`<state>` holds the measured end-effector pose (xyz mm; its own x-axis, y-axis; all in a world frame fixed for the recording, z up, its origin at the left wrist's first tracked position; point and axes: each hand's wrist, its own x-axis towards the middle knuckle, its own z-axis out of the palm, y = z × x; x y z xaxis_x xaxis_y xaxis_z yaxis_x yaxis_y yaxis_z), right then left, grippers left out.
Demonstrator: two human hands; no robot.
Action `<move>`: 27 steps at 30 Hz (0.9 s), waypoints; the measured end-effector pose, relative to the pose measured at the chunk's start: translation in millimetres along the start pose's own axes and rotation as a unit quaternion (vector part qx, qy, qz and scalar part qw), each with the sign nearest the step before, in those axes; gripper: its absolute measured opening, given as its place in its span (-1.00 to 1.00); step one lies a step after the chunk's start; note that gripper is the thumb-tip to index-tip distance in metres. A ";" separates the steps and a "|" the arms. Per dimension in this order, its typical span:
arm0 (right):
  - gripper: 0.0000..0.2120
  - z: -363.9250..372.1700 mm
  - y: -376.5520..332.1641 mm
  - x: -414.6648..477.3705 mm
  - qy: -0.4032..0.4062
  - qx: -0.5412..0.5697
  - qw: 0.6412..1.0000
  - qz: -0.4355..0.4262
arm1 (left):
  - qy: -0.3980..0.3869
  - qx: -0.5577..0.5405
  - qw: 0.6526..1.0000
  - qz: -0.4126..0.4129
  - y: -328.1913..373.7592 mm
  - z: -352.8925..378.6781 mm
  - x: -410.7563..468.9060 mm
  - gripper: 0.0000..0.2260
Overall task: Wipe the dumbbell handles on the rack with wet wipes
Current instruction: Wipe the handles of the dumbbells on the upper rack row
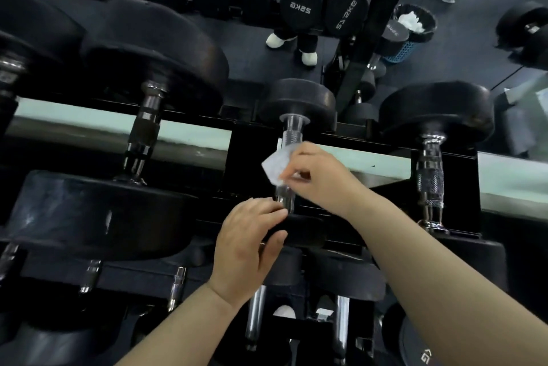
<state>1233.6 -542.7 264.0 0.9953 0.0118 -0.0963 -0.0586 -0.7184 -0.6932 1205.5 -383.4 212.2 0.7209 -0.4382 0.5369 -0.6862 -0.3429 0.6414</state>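
A small dumbbell with black round heads lies on the black rack [370, 140], its chrome knurled handle [292, 135] running away from me. My right hand [318, 178] pinches a crumpled white wet wipe [277, 165] against the middle of that handle. My left hand [249, 244] grips the near black head [305, 232] of the same dumbbell, fingers over its top edge. To the left lies a big dumbbell with a chrome handle [142, 134], and to the right another with a knurled handle [430, 181].
A lower tier holds more dumbbells with chrome handles [256, 315]. A mirror behind the rack reflects more dumbbells, a person's white shoes [278, 39] and a blue mesh bin [410, 30] holding white wipes. The floor is dark rubber.
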 end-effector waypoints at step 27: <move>-0.92 9.8 -4.2 -8.6 -0.020 -0.073 0.996 -0.055 | -0.006 0.022 0.998 -0.063 0.8 -6.0 -3.9 -0.71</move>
<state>1224.5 -533.0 260.8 0.9910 0.1214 -0.0562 0.0651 -0.8046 -0.5902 1202.7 -377.0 213.9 0.8006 -0.3987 0.4474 -0.5943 -0.4326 0.6780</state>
